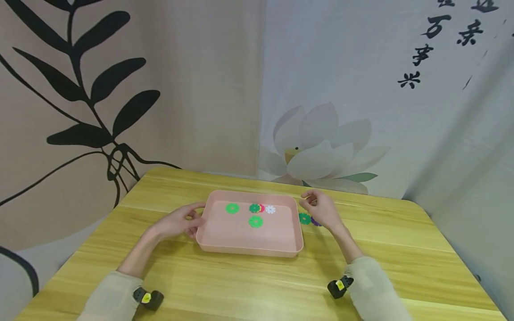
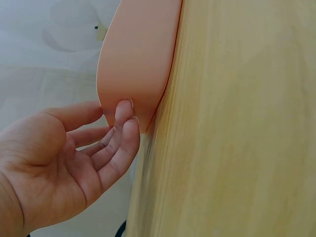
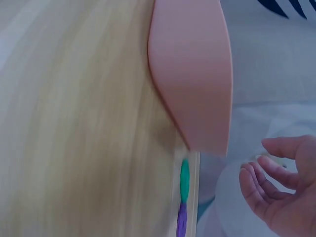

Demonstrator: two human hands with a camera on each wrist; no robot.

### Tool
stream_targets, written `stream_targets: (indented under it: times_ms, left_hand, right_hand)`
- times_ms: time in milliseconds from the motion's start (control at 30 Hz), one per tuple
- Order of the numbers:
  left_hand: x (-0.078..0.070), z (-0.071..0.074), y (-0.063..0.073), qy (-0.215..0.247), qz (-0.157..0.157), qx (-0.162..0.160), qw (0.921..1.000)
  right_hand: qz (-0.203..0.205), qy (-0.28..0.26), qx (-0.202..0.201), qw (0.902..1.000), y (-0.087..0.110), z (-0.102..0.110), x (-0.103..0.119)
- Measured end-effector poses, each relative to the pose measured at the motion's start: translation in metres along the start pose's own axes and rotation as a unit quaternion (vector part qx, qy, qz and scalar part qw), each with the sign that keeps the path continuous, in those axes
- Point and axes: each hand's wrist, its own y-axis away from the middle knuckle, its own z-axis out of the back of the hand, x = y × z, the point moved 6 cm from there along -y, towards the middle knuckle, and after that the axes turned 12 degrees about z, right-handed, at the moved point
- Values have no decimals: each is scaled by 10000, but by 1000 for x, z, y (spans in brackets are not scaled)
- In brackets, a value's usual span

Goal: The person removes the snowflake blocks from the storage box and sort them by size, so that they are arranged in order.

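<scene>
A pink tray sits on the table, holding snowflake-shaped plastic discs: two light green discs, a dark green disc overlapping a red one, and a white disc. My left hand holds the tray's left end; in the left wrist view its thumb lies at the rim and fingertips against the outer wall. Just off the tray's right side hovers my right hand, fingers loosely curled, no object visible between them. Below it on the table lie a green disc and a purple disc, the latter partly hidden by the hand.
The wooden table extends around the tray, its back edge close to a printed curtain with leaves, a lotus and writing. A small black camera is strapped to each wrist over light sleeves.
</scene>
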Motion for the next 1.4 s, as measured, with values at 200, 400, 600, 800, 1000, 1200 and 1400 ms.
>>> stream_targets:
  times_ms: [200,400,600,800,1000,1200,1400]
  left_hand:
    - [0,0,0,32,4,2,10000]
    - [0,0,1,47,-33,22,10000]
    - [-2,-1,4,104,-93,71,9999]
    - [-3,-2,5,133,-89,55,9999]
    - [-2,-2,4,124,-85,37,9999]
    - [-1,-1,2,127,-64,60,9999]
    - [1,1,1,44,2,-7,10000]
  right_hand:
    - [100,-200,239,9995,-9,-30,23]
    - [243,-204,567,9979,-16,-59,40]
    - [906,-159,869,9920,-20,-84,51]
    - [803,-328,1297,9878,-19,-100,52]
    - [555,-519,1659,9832,-19,-111,51]
    - [358,-575,1690,9833,-20,-116,48]
    - [109,-636,1645,9843,-19,-114,49]
